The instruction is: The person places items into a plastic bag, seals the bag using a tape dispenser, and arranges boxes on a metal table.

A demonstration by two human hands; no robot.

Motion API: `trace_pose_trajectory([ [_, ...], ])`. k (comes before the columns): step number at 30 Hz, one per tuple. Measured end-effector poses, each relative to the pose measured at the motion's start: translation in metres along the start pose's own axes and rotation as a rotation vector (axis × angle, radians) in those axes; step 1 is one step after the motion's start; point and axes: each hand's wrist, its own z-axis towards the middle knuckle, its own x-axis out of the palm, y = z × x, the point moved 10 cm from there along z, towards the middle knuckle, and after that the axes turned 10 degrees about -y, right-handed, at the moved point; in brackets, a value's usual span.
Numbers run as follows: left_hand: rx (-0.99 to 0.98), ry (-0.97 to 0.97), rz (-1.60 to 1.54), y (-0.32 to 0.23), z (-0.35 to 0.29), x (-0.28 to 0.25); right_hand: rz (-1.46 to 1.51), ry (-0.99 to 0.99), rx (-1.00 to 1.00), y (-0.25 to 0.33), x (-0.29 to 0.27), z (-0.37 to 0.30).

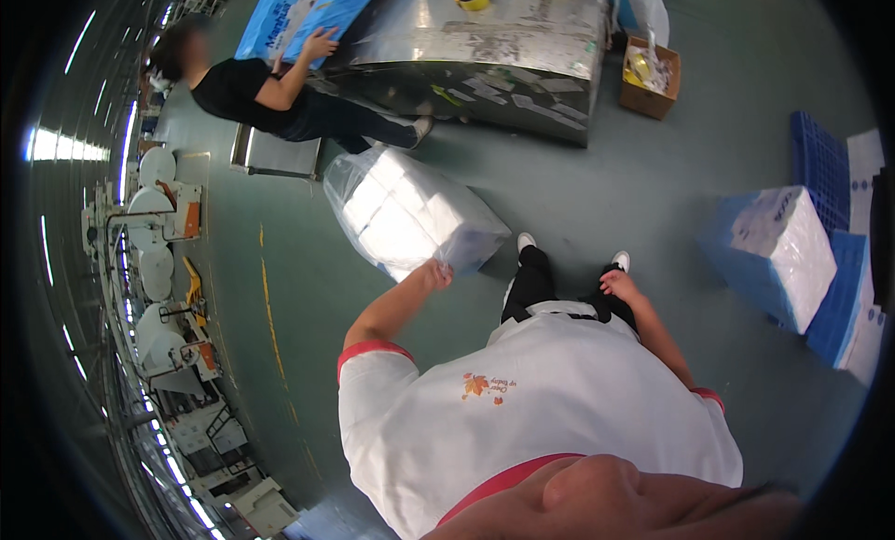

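Indoor light, moderate overall. Ceiling lights (70, 147) at far left: bright strips, one large patch blown out. Strong glare on the bag (396, 214), plastic close to white, detail partly lost. Softer sheen on the bench (447, 37) top; its front face is darker. Floor (308, 307) dull green, dimmer toward the right. Fisheye: heavy bending at the rim, machines (172, 251) curved and soft, corners black. Co-worker's head (175, 51) blurred. Shirt (550, 391) fairly sharp, evenly lit.
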Motion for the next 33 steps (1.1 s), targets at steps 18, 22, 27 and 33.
trace_pose_trajectory([
  [18, -0.400, 0.049, -0.284, 0.168, 0.037, 0.327, -0.050, 0.060, -0.274, 0.049, -0.114, -0.090],
  [22, -0.399, 0.102, -0.402, 0.170, 0.025, 0.356, -0.355, -0.148, -0.467, 0.149, -0.040, -0.097],
  [27, -0.326, 0.568, -0.444, 0.175, 0.063, 0.367, -0.274, -0.466, -0.786, 0.159, -0.006, -0.049],
  [33, 1.166, -0.095, 0.264, 0.106, -0.043, 0.165, 0.069, -0.393, -0.319, 0.100, -0.034, 0.015],
])
